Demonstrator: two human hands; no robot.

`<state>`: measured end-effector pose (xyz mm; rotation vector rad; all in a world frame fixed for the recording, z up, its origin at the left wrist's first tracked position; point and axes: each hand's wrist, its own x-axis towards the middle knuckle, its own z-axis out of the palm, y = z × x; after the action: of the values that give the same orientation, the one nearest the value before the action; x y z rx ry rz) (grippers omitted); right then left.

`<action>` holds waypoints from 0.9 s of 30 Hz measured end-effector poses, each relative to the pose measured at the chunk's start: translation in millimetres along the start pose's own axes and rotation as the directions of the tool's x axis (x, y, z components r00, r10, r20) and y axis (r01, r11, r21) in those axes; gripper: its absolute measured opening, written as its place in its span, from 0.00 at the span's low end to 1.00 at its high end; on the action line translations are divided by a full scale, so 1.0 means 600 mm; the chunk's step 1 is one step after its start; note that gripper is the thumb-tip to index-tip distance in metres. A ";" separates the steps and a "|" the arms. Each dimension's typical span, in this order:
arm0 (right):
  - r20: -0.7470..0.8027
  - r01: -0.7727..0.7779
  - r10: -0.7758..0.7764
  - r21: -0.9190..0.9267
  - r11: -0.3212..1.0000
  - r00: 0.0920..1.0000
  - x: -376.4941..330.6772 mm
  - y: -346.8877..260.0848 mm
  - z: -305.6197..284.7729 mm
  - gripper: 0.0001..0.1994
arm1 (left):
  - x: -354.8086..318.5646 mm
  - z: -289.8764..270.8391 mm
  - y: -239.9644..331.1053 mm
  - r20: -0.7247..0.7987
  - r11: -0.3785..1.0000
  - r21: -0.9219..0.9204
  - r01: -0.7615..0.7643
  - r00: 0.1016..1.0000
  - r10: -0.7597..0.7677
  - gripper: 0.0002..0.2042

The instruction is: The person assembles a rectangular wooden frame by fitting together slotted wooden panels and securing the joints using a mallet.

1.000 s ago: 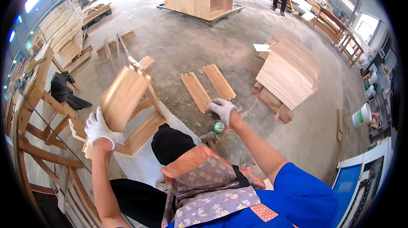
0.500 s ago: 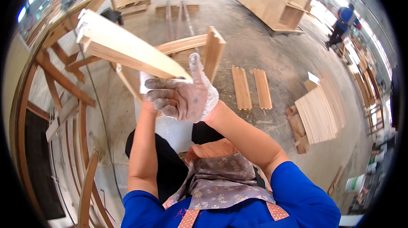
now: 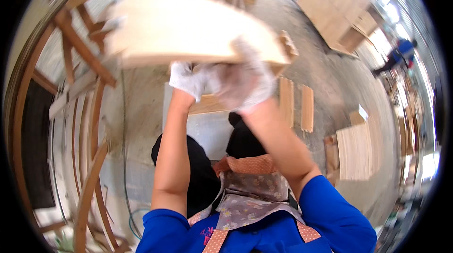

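Observation:
A pale wooden board (image 3: 184, 26), smeared by motion, is held up in front of me with its broad face showing. Its left end looks notched. My left hand (image 3: 186, 81), in a white work glove, grips the board's lower edge; part of its fingers is hidden. My right hand (image 3: 245, 83), in a dirty white glove, is at the lower edge further right, overlapping the board's face. Blur hides how its fingers are set. Beyond the board's right end shows a notched wood end (image 3: 288, 45), and another wood piece (image 3: 207, 104) lies low behind my hands.
Two narrow slats (image 3: 306, 109) lie on the floor at right. Further right is a stack of thin panels (image 3: 354, 154). A wooden cabinet (image 3: 330, 8) stands at the far right, with a person (image 3: 400, 55) beyond it. Wooden framing (image 3: 85, 50) and a cable (image 3: 124, 158) run along the left.
The board has risen and turned, so its broad face shows. My right hand, open with palm up before, has moved right to the board's lower edge. The whole view has shifted.

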<state>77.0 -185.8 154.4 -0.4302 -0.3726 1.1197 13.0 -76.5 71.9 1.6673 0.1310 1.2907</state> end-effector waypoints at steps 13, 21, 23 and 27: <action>-0.200 -0.079 0.038 -0.202 0.976 0.979 0.119 -0.073 -0.204 0.23 | 0.028 -0.068 -0.099 -0.363 0.725 -0.515 0.456 0.650 -0.667 0.33; -0.296 -0.097 0.038 -0.186 0.978 0.954 0.117 -0.050 -0.204 0.25 | 0.023 -0.039 -0.147 -0.194 0.545 -0.692 0.473 0.605 -0.772 0.30; -0.287 -0.078 0.015 -0.212 0.974 0.958 0.136 -0.023 -0.216 0.25 | 0.016 -0.065 -0.185 -0.101 0.556 -0.703 0.443 0.712 -0.695 0.30; -0.295 -0.169 0.130 -0.112 0.979 0.947 0.137 -0.036 -0.263 0.19 | 0.021 -0.009 -0.119 -0.344 0.787 -0.352 0.507 0.712 -0.613 0.25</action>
<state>203.8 -141.1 35.9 -0.7418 -0.1627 1.1634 46.3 -29.1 27.5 0.9795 0.6919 1.1207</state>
